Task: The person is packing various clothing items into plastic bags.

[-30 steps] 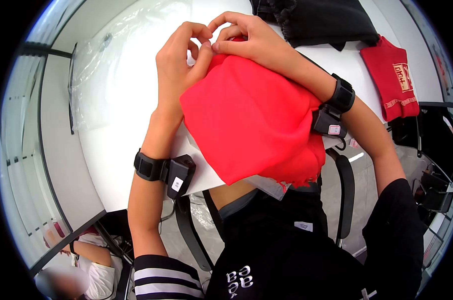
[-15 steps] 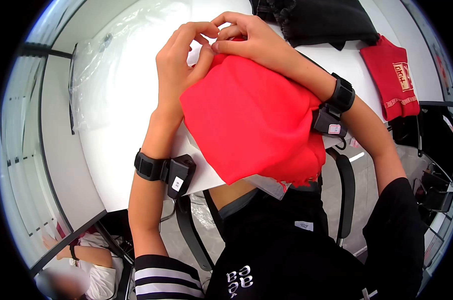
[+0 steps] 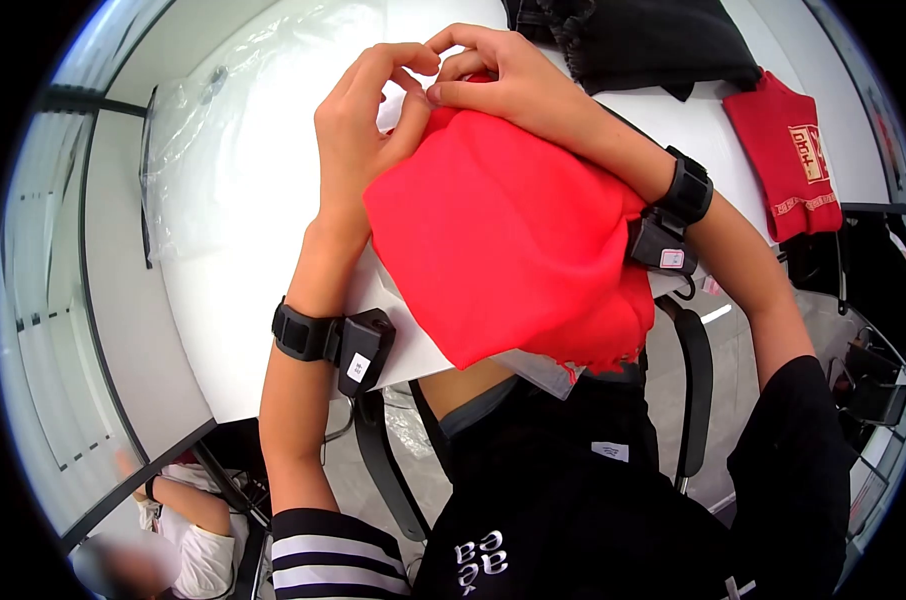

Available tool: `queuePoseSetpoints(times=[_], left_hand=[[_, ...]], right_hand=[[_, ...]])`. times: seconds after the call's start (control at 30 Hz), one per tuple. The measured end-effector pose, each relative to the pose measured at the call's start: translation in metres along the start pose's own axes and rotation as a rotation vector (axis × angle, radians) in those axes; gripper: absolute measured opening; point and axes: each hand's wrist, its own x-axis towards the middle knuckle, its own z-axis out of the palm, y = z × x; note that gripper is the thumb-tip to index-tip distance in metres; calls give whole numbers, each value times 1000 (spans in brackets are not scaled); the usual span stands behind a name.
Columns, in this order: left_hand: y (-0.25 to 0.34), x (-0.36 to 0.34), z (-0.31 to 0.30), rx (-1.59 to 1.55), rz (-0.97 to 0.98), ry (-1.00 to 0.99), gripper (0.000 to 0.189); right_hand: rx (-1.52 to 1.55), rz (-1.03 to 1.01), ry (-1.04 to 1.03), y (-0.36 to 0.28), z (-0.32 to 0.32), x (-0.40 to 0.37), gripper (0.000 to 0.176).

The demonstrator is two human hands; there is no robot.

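Note:
A bright red fringed scarf [image 3: 503, 230], bunched into a bundle, hangs over the front edge of the white table. Its fringe shows along the lower right end. At the scarf's far top edge, my left hand [image 3: 368, 120] is closed with curled fingers, thumb and fingertips pinching there. Right beside it my right hand [image 3: 498, 75] pinches the same edge, a bit of red showing under its fingers. The fingertips of both hands nearly meet. A clear plastic sheet [image 3: 545, 376] peeks out below the scarf.
The white table [image 3: 243, 300] carries crumpled clear plastic [image 3: 198, 160] on the left. Folded black denim [image 3: 653, 45] lies at the back right, near a folded dark red cloth with a printed label [image 3: 788, 155]. Chair armrests [image 3: 691, 390] flank me. Another person [image 3: 188, 530] sits lower left.
My hands keep almost the same pose at the scarf's edge. The whole view has shifted very slightly. At lower left, the other person's arm has moved.

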Motion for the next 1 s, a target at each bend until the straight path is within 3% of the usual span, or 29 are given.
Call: queuePoseSetpoints(times=[1.0], left_hand=[[-3, -1, 0, -9, -10, -7, 19]], right_hand=[[0, 32, 3, 0, 0, 0, 33]])
